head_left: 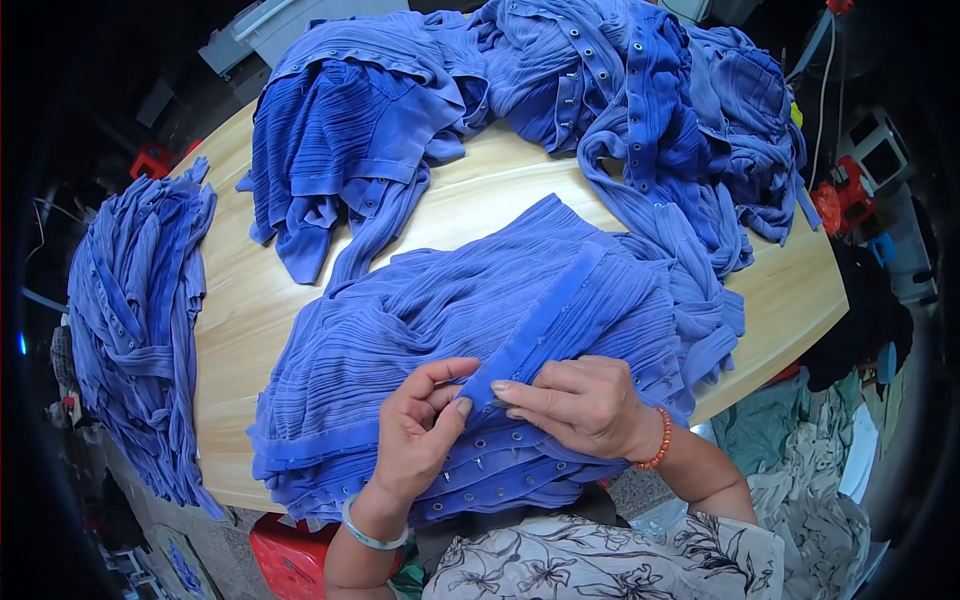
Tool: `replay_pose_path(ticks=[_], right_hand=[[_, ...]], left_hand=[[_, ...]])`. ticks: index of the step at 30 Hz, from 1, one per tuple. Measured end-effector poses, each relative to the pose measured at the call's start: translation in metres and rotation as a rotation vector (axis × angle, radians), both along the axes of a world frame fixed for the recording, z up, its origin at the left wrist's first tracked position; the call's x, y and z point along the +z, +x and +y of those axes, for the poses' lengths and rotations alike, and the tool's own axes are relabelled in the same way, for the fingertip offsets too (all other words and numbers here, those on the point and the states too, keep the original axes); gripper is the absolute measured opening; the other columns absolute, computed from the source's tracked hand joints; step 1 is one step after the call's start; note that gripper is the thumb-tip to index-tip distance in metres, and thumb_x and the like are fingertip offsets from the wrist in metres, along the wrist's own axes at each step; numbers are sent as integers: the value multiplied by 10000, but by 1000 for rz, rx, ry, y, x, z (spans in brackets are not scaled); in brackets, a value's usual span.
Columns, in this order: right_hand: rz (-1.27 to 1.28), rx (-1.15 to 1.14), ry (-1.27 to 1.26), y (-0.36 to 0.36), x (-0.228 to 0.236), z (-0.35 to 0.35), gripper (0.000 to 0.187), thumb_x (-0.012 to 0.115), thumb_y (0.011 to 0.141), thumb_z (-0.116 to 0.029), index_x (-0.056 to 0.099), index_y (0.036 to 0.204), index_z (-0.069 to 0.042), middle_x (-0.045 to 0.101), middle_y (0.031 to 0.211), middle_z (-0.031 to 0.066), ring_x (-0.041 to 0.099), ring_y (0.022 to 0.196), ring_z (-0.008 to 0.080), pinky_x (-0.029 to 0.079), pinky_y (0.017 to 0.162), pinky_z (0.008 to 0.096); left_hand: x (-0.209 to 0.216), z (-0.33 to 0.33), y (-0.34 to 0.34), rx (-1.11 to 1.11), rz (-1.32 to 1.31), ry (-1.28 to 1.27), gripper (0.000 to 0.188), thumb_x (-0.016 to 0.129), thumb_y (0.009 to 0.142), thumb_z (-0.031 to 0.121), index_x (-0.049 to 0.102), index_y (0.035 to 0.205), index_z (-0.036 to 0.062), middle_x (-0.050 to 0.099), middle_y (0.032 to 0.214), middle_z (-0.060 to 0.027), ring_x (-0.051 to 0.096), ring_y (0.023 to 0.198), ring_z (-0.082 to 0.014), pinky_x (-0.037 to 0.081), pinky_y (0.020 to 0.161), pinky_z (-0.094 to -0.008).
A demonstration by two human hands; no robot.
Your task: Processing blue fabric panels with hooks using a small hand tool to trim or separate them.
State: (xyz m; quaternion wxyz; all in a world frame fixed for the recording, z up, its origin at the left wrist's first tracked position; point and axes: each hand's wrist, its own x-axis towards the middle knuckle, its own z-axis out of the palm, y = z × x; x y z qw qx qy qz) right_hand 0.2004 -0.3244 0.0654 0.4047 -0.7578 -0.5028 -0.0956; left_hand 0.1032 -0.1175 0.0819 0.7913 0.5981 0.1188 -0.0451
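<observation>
Left hand [418,425] pinching the end of a blue button band [545,325], thumb and forefinger closed on its near tip. Right hand [580,405] just beside it, touching, fingers pressed flat on the same band end and thumb tucked under; looks like a pinch too. Pale bangle on left wrist, orange bead bracelet on right.

Band belongs to the top blue pleated garment [420,330] on a near stack at the table's near edge; snap studs visible on the layers under the hands.

Outward:
- Table [790,290]: light wood, oval top, bare patches centre-left and right.
- Far left: a second heap of blue garments [340,130], folded loosely.
- Far right: a bigger tangled pile [660,110] with studded bands trailing down toward the near stack.
- Left, off the table edge: another bundle of the same blue cloth [135,320] draped over something I can't make out.

Room: dim, cluttered. Red stool [290,555] near, under the table edge. Red machine parts and cables far right [845,195]. Crumpled greenish and patterned fabric [810,470] on the floor, near right. Grey box far left [280,25].
</observation>
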Motion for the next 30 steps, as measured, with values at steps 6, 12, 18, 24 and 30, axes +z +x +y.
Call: replay_pose_path(ticks=[6, 12, 18, 24, 30], right_hand=[[30, -27, 1, -2, 6, -2, 423, 829, 778, -157, 746, 1193, -145, 606, 706, -5, 561, 529, 146, 435, 483, 283], [80, -109, 0, 6, 11, -17, 480, 846, 752, -126, 722, 1214, -85, 611, 725, 51, 597, 574, 186, 470, 512, 310], [152, -171, 24, 12, 7, -38, 469, 837, 767, -100, 716, 1219, -66, 648, 761, 75, 614, 581, 184, 471, 514, 301], [144, -158, -15, 9, 6, -42, 480, 845, 766, -139, 723, 1228, -96, 648, 758, 49, 608, 574, 180, 471, 510, 296], [70, -126, -11, 8, 5, -30, 456, 835, 780, -169, 732, 1223, -127, 611, 721, 22, 595, 562, 164, 464, 497, 292]], left_hand=[[1, -1, 1, 1, 3, -16, 402, 553, 966, -53, 518, 1366, -64, 698, 1137, -105, 628, 996, -74, 484, 875, -206], [1, -8, 11, -41, -19, 147, 414, 609, 954, -24, 525, 1358, -53, 687, 1120, -77, 613, 1031, -79, 477, 897, -231], [6, -15, 39, -79, 25, 165, 412, 640, 944, -14, 533, 1340, -48, 698, 1063, -63, 633, 936, -68, 492, 826, -201], [1, -17, 43, -22, 24, 12, 394, 662, 942, -23, 545, 1316, -70, 711, 1044, -84, 656, 911, -77, 513, 812, -193], [0, -13, 40, 11, 34, -35, 384, 711, 918, -22, 576, 1274, -71, 724, 967, -76, 672, 875, -87, 527, 823, -208]])
